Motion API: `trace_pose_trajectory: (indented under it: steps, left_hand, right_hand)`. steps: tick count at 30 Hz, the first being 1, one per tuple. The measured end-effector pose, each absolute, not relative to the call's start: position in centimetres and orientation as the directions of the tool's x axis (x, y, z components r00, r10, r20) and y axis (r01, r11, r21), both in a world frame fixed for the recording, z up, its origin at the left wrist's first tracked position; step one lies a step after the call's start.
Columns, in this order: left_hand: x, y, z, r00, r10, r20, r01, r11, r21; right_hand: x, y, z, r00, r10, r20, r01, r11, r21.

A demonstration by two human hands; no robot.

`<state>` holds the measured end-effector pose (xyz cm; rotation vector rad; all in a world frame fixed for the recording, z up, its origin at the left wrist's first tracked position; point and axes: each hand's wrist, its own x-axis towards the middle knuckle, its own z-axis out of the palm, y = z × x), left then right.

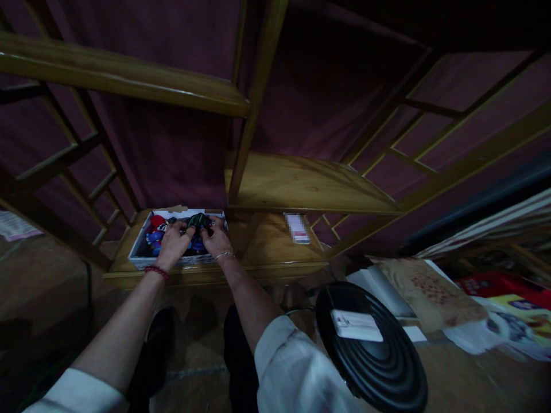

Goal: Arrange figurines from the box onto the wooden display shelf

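A shallow white-edged box (140,229) sits on the low wooden shelf at the left, with several small toy figures in it. Inside it, my left hand (174,244) and my right hand (217,240) grip a dark green toy figure (198,220) from both sides, thumbs turned toward each other. To the left of my left hand lie a red toy piece (157,221) and a blue toy figure (154,238). More dark blue pieces show below the hands. My fingers cover part of the green figure, and its exact shape is too dark to make out.
Wooden shelf posts (258,74) and a crossbar (129,77) stand above and around the box. A blurred-out phone-like object (297,228) lies on the shelf at right. On the floor side are a round black ribbed stool (387,367) bearing a white object (356,325), and papers (430,292).
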<state>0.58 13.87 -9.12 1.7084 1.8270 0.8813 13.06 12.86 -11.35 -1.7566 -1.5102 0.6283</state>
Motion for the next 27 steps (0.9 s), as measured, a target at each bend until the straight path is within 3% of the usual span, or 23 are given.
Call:
trace_pose_trajectory:
  steps: [12, 21, 27]
  left_hand:
    - [0.77, 14.47, -9.89, -0.229, 0.973, -0.017, 0.272, 0.081, 0.959]
    - [1.0, 14.28, -9.61, -0.225, 0.973, -0.046, 0.11, 0.072, 0.991]
    - [0.96, 14.26, -9.47, -0.254, 0.962, -0.097, 0.008, 0.102, 0.995]
  right_hand:
    - [13.2, 12.75, -10.56, 0.104, 0.992, 0.068, 0.628, -0.013, -0.778]
    - [13.34, 12.82, -10.6, 0.111, 0.993, 0.044, 0.624, -0.036, -0.78]
    - [13.61, 13.34, -11.3, 0.049, 0.994, 0.095, 0.658, 0.04, -0.752]
